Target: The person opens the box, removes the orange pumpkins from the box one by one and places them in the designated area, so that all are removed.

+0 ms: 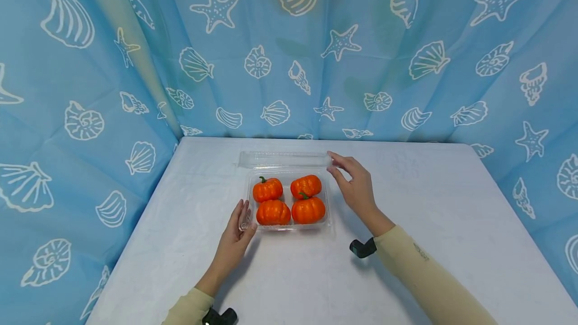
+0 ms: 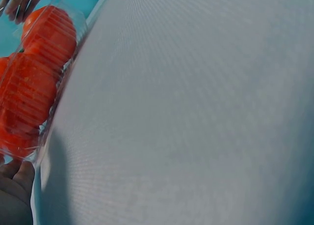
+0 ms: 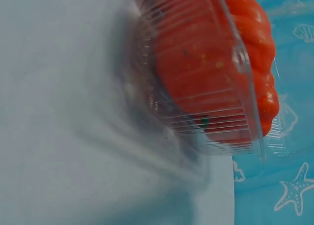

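Several orange mini pumpkins, two with green stems showing, sit in a clear plastic clamshell container (image 1: 289,228) on the table. Its hinged lid (image 1: 282,159) stands raised along the back edge. My right hand (image 1: 356,187) pinches the lid's right end between thumb and fingers. At the container's front left corner, my left hand (image 1: 232,242) holds the rim, thumb at the front and fingers along the left wall. In the left wrist view the thumb (image 2: 23,175) meets the container's corner. Ribbed clear walls show over a pumpkin (image 3: 196,63) in the right wrist view.
A white cloth covers the table (image 1: 171,245) under the container. Blue curtains (image 1: 253,29) printed with white shells and starfish hang behind and at both sides. Each wrist carries a small black camera, such as the one (image 1: 363,248) below the right hand.
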The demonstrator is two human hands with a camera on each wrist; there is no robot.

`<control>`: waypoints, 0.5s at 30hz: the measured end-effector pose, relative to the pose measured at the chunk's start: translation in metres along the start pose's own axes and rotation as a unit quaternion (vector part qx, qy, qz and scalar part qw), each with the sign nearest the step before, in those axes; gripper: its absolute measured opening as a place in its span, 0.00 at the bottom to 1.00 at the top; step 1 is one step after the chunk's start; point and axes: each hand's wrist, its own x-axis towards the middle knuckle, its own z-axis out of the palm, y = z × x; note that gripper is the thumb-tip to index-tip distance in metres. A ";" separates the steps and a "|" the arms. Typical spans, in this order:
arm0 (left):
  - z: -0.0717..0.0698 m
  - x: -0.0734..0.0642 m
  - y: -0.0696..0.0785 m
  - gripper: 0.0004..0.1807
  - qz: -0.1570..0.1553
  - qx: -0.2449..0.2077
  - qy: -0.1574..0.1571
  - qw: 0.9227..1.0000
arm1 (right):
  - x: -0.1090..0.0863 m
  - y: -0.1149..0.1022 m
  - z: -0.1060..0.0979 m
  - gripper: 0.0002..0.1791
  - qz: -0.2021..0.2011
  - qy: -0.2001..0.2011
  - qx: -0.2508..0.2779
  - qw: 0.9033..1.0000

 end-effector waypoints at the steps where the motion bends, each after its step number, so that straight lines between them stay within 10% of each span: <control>1: 0.000 0.000 0.000 0.41 0.002 -0.002 0.000 1.000 | 0.002 0.001 0.000 0.22 0.001 0.001 0.002 1.000; 15: 0.001 0.001 -0.001 0.42 -0.009 0.011 0.003 1.000 | 0.019 0.001 0.004 0.21 -0.020 0.025 0.037 0.999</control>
